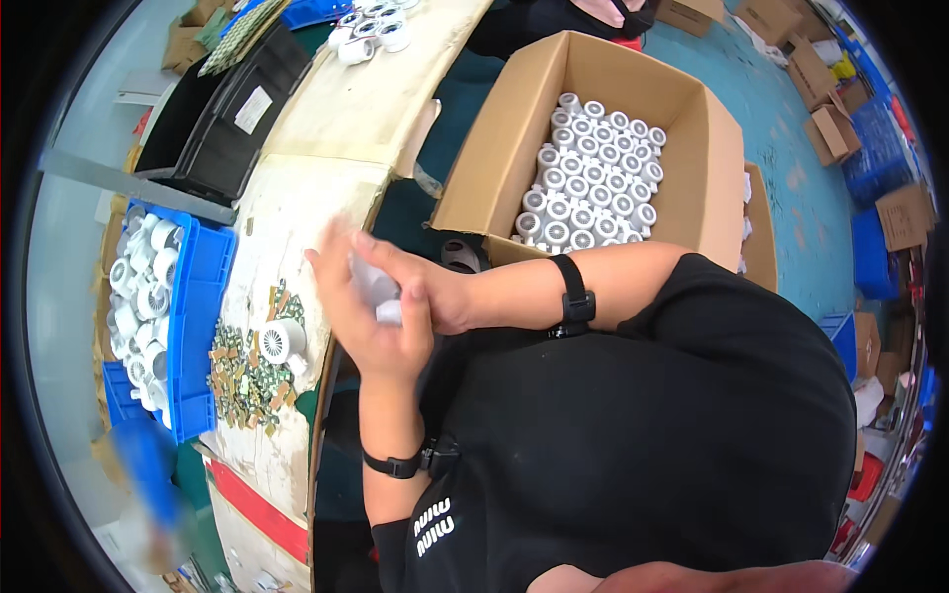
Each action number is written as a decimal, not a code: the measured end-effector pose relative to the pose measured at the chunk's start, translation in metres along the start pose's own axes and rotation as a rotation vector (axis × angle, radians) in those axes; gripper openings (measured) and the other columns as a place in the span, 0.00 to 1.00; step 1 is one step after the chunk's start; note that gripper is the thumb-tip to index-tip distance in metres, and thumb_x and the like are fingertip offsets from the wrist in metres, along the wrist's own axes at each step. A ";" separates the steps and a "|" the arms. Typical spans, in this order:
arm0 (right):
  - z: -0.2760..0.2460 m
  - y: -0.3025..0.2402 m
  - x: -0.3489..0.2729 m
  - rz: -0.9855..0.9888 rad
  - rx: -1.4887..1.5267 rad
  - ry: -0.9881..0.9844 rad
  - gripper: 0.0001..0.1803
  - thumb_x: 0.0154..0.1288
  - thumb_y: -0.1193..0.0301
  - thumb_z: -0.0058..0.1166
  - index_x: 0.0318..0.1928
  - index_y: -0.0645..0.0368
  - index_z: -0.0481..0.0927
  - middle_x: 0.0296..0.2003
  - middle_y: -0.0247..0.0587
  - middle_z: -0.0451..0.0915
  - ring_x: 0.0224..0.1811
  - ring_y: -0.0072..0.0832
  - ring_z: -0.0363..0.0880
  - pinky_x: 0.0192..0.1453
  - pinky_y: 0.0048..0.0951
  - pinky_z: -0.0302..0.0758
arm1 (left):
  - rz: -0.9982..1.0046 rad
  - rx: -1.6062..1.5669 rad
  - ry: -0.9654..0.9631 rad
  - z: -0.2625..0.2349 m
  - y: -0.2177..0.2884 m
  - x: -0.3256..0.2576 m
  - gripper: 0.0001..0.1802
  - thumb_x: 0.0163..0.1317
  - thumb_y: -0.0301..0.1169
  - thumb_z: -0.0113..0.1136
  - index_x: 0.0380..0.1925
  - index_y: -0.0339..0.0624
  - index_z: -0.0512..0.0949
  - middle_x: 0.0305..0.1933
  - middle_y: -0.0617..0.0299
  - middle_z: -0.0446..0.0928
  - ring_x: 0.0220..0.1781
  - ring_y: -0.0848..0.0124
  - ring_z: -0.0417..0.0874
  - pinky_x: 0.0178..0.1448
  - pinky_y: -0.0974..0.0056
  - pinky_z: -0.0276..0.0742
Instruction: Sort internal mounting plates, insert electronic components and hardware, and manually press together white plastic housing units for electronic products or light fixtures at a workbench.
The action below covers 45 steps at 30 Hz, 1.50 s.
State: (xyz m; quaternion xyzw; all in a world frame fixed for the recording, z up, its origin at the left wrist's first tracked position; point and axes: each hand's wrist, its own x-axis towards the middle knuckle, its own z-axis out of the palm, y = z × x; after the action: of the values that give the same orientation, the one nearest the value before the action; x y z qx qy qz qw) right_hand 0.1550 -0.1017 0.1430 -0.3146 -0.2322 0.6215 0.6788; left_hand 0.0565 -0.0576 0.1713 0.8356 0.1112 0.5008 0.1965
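Note:
My left hand (374,336) and my right hand (443,295) meet over the near edge of the worktable (336,183). Between them is a white piece (374,285), mostly covered by fingers and blurred, so its exact kind does not show. Both hands are closed around it, with the left fingertips smeared by motion. Beside them on the table lies a white fan head (280,341) with a round slotted grille. It rests at the edge of a heap of small green and brown circuit boards (242,381).
A blue bin (203,326) full of white fan housings stands along the table's far side, near a black crate (232,124). An open cardboard box (707,148) holds rows of white fan heads. More white round parts (371,30) lie at the table's upper end.

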 end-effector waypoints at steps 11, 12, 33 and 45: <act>-0.039 -0.033 -0.018 -0.050 -0.390 0.185 0.17 0.81 0.57 0.49 0.38 0.56 0.79 0.33 0.34 0.81 0.32 0.20 0.80 0.35 0.24 0.77 | -0.223 -0.174 -0.064 0.032 -0.012 -0.012 0.33 0.83 0.47 0.37 0.72 0.30 0.65 0.73 0.45 0.69 0.77 0.54 0.66 0.80 0.47 0.51; -0.059 -0.049 -0.020 -0.229 -0.436 0.183 0.14 0.80 0.61 0.48 0.39 0.56 0.79 0.32 0.34 0.81 0.31 0.21 0.79 0.35 0.24 0.77 | -0.260 -0.281 -0.138 0.033 -0.013 -0.011 0.26 0.81 0.40 0.43 0.66 0.28 0.71 0.64 0.45 0.75 0.69 0.58 0.73 0.75 0.58 0.63; -0.276 -0.276 -0.255 -1.053 -1.847 1.478 0.22 0.65 0.69 0.63 0.59 0.61 0.79 0.62 0.52 0.78 0.67 0.42 0.78 0.72 0.45 0.70 | 0.063 0.105 -0.606 -0.050 -0.017 -0.032 0.10 0.52 0.22 0.63 0.36 0.42 0.82 0.35 0.56 0.79 0.39 0.59 0.80 0.47 0.56 0.70; -0.126 -0.201 0.216 -0.631 -2.192 0.808 0.34 0.63 0.58 0.64 0.67 0.58 0.74 0.62 0.59 0.78 0.61 0.50 0.80 0.65 0.47 0.76 | -0.494 0.904 -0.227 -0.145 -0.047 -0.037 0.38 0.53 0.37 0.75 0.66 0.43 0.73 0.58 0.48 0.75 0.59 0.51 0.75 0.66 0.40 0.63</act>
State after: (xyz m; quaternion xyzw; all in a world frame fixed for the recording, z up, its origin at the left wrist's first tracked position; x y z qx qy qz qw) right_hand 0.4097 0.0892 0.1833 -0.8239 -0.4733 -0.2415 0.1971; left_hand -0.0886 0.0019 0.1821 0.8348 0.4878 0.2480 -0.0606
